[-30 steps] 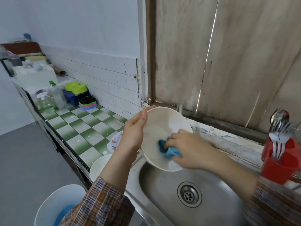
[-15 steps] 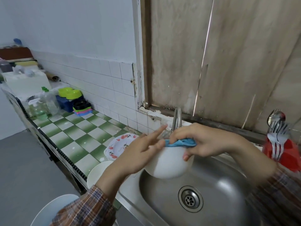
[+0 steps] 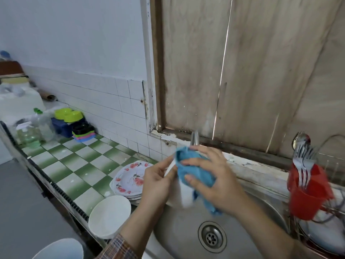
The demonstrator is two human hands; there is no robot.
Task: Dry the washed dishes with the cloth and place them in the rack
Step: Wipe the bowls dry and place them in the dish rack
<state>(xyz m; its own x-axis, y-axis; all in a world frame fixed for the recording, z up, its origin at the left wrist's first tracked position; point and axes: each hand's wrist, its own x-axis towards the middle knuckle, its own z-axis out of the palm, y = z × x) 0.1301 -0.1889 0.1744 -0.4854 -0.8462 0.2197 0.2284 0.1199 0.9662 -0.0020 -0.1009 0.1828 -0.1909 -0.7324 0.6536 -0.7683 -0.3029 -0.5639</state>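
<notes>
Bowl (image 3: 183,195), white and smooth, is held over the sink (image 3: 177,240) in the head view, tipped on its side between both hands and well apart from the rack (image 3: 334,146) at the far right. It is gripped at its near side by the left hand (image 3: 158,186), whose fingers are curled against the wall and rim. The cloth (image 3: 194,169) is pressed onto the outer wall by the right hand (image 3: 216,176), fingers spread and bent around it, with a loose end hanging below. The bowl is judged to be stiff, light enough for one hand, breakable if dropped onto the steel, and slippery wherever water is left. A firmer hold is expected at the rim, or through the cloth, which is soft and adds friction. More dishes are seen on the counter (image 3: 78,165): floral plates (image 3: 130,176) and a second white bowl (image 3: 109,215)
</notes>
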